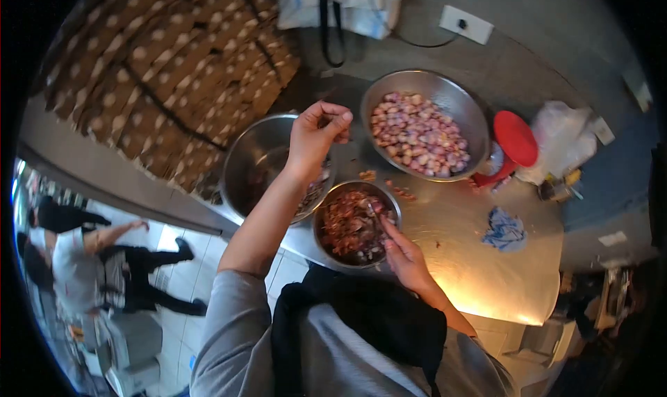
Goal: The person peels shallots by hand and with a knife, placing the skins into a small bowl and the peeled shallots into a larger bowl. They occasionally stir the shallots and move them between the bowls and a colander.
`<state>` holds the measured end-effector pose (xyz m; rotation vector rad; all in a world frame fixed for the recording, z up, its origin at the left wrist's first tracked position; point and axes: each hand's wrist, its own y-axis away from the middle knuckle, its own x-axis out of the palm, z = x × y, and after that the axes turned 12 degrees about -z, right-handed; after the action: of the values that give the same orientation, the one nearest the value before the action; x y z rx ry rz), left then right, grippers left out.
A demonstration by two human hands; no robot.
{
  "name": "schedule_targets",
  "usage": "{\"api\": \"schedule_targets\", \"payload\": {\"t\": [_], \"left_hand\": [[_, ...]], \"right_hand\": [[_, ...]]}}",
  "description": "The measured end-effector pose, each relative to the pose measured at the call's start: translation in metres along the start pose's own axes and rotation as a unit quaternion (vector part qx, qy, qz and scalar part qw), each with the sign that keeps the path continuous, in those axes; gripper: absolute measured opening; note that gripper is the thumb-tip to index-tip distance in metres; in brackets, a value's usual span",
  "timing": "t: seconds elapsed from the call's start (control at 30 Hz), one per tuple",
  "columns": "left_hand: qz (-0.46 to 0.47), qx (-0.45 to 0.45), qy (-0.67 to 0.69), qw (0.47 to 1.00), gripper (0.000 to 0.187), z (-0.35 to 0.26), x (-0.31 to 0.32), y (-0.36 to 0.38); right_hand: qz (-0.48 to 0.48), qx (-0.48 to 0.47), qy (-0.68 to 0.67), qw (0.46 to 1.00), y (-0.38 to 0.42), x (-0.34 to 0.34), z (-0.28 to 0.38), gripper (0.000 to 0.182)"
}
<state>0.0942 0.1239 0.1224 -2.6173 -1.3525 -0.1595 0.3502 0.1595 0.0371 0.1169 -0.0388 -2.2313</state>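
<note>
My left hand [318,138] is raised above the rim of a deep steel pot [240,162]. Its fingers are curled in against the thumb, and anything between them is too small to make out. Over a smaller steel bowl [325,247] heaped with reddish-brown peelings [342,223], my right hand [406,256] grips a small knife [375,212], its blade pointing away from me and only partly visible. Beyond it stands a wide steel bowl [479,122] holding many peeled shallots [420,134]. Part of the pot's contents is hidden by my left forearm.
Stacked brown egg trays [167,70] lie at the left. On the steel table [479,279] are a crumpled blue-white cloth [505,230] and stray skins [399,190]. A red lid [515,138] and plastic bag [564,140] sit at the right. Another person [83,265] stands on the floor at left.
</note>
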Motion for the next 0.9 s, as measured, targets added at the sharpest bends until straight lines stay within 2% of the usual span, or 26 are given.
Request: {"api": "schedule_targets", "payload": {"t": [0.03,0.07,0.13,0.17,0.27,0.33,0.37,0.47,0.5,0.6,0.63,0.73,0.77,0.8,0.83,0.9], "left_hand": [[-0.016,-0.085,0.017,0.996,0.013,0.001,-0.017,-0.002],[-0.031,-0.083,-0.041,0.995,0.017,0.004,-0.033,-0.005],[-0.061,-0.034,-0.159,0.985,0.016,0.037,-0.077,-0.022],[-0.055,0.032,-0.258,0.964,0.024,0.057,-0.104,-0.030],[0.018,0.042,-0.444,0.895,0.033,0.107,-0.165,-0.036],[0.030,0.044,-0.524,0.850,0.035,0.146,-0.186,-0.039],[0.037,0.046,-0.562,0.825,0.036,0.155,-0.192,-0.040],[0.144,0.072,-0.611,0.775,0.039,0.160,-0.176,-0.040],[0.158,0.013,-0.595,0.788,0.035,0.150,-0.161,-0.037],[0.189,0.067,-0.591,0.781,0.029,0.142,-0.143,-0.022],[0.195,0.097,-0.566,0.795,0.028,0.146,-0.146,-0.025],[0.101,0.009,-0.428,0.898,0.028,0.122,-0.139,-0.026],[0.094,-0.055,-0.301,0.947,0.028,0.107,-0.134,-0.022],[0.087,-0.119,-0.168,0.975,0.028,0.084,-0.125,-0.013],[0.079,-0.181,-0.030,0.980,0.029,0.064,-0.118,-0.003],[0.101,-0.249,0.148,0.952,0.031,0.044,-0.107,0.019]], "right_hand": [[0.013,0.027,-0.022,0.999,0.000,0.002,0.001,0.042],[0.025,0.077,-0.063,0.995,0.001,0.003,0.008,0.043],[0.020,0.081,-0.065,0.994,-0.001,0.006,0.004,0.041],[0.014,0.084,-0.065,0.994,-0.001,0.007,0.002,0.041],[0.005,0.082,-0.079,0.993,-0.004,0.009,0.001,0.040],[0.000,0.090,-0.083,0.992,-0.006,0.012,0.001,0.039],[-0.004,0.094,-0.092,0.991,-0.006,0.013,-0.002,0.039],[-0.021,0.107,-0.089,0.990,-0.007,0.017,-0.003,0.039],[-0.028,0.114,-0.079,0.990,-0.007,0.016,-0.001,0.039],[-0.053,0.118,-0.078,0.989,-0.005,0.021,0.005,0.039],[-0.050,0.124,-0.071,0.989,-0.006,0.021,0.007,0.039],[-0.045,0.122,-0.069,0.989,-0.004,0.022,0.014,0.040],[-0.045,0.110,-0.075,0.990,-0.003,0.024,0.018,0.040],[-0.045,0.097,-0.080,0.991,-0.003,0.025,0.023,0.041],[-0.028,0.088,-0.085,0.992,-0.004,0.026,0.032,0.043],[-0.020,0.075,-0.116,0.990,-0.005,0.029,0.032,0.045]]}}
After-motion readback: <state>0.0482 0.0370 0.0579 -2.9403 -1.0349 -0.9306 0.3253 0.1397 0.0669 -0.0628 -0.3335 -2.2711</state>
